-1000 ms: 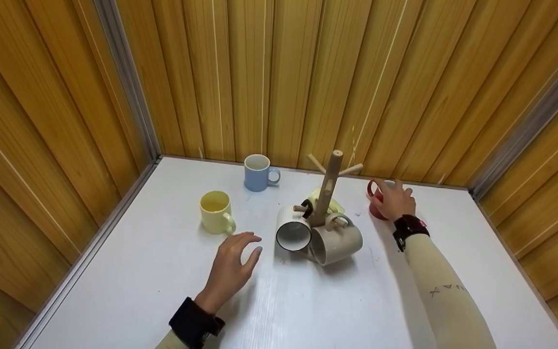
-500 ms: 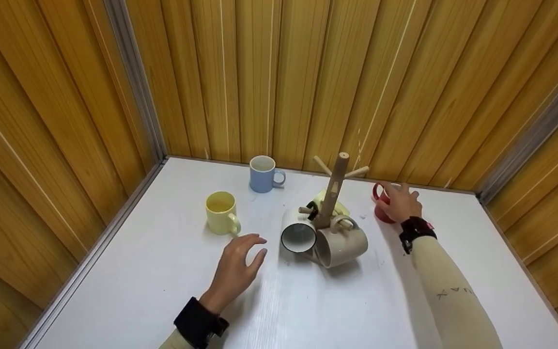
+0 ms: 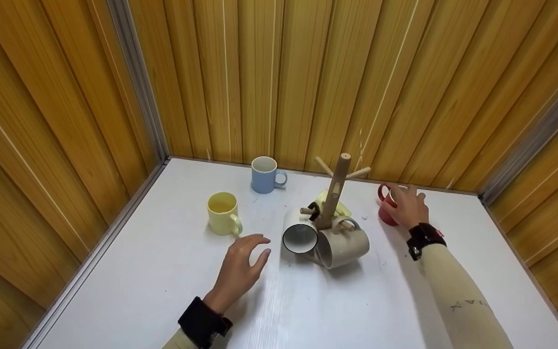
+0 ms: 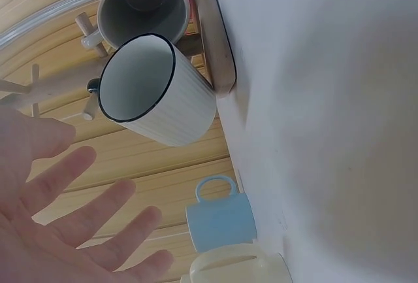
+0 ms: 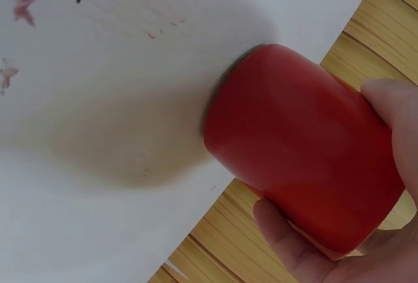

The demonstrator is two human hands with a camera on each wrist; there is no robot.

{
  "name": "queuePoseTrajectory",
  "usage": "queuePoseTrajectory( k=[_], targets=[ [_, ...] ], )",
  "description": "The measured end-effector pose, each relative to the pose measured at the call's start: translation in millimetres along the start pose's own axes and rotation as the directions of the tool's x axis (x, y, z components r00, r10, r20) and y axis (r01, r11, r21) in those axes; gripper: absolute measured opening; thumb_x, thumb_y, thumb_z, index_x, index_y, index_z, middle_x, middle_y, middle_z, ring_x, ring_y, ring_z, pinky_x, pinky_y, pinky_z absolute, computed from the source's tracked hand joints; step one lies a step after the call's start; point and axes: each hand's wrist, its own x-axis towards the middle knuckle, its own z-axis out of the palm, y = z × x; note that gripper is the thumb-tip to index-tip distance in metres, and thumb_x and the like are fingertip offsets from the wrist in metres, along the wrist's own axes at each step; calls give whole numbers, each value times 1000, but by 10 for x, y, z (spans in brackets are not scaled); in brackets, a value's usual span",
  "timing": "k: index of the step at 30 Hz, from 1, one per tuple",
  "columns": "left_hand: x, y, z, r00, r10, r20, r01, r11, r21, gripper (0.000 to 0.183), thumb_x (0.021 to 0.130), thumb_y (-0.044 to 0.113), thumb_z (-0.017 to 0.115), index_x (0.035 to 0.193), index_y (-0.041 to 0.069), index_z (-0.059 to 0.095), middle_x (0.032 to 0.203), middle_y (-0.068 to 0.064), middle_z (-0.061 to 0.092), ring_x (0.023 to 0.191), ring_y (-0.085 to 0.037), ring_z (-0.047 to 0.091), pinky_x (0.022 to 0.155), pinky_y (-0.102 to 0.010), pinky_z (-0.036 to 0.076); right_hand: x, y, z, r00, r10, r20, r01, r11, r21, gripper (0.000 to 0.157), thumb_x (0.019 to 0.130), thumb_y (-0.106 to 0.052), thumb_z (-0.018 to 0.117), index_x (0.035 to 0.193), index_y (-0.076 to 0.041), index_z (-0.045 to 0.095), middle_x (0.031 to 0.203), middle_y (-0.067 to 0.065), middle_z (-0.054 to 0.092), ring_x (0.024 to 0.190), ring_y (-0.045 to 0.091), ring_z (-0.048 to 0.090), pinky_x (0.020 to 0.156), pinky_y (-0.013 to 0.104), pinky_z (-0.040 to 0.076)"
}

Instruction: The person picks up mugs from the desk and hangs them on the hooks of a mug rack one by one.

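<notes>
My right hand (image 3: 409,207) grips a red mug (image 3: 386,216) by its body at the back right of the table. In the right wrist view the thumb and fingers lie on either side of the red mug (image 5: 300,139), whose base is at the white tabletop. Its handle points left in the head view. My left hand (image 3: 239,266) hovers with relaxed, parted fingers and holds nothing. Just beyond it stands a yellow mug (image 3: 222,215). To its right, a white ribbed mug with a dark rim (image 4: 173,103) hangs on the wooden mug tree (image 3: 335,194).
A beige mug (image 3: 346,246) also hangs on the mug tree, and a pale yellow item (image 3: 342,210) shows partly behind the post. The tree's upper pegs are bare. A blue mug (image 3: 263,175) stands near the back wall (image 3: 250,82). Wood-patterned panels enclose the white table (image 3: 129,291).
The head view has shifted slightly, moving everything a little right in the picture. My right hand and wrist have edged right and nearer, still at the red mug. My left hand keeps its pose.
</notes>
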Motion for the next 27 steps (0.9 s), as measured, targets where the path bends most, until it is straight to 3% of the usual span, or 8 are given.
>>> queuePoseTrajectory(
  k=[12,21,27],
  targets=[
    [10,51,68,1000,23,-7,-23,1000,-13,24,95,12,74,119,7,73,120,-4,72,118,-23,65,101,-44,52,-387,-169,-374,982,-91,-167,106,991,84,66,91,-27,80,149,-17,51,139,35,41,122,60,44,87,75,49],
    [38,121,171,995,96,-34,-99,993,-69,28,94,9,74,121,5,71,120,-2,72,116,-21,65,99,-43,53,-725,-463,-675,929,-180,-324,234,963,134,66,87,-24,84,147,-18,56,134,30,49,119,50,49,89,73,49],
    [35,154,215,992,123,-39,-126,987,-101,29,95,9,74,122,4,70,122,-2,71,118,-21,65,100,-43,53,-915,-625,-785,898,-231,-375,309,937,162,69,84,-19,87,146,-19,56,130,27,51,118,45,52,88,70,52]
  ],
)
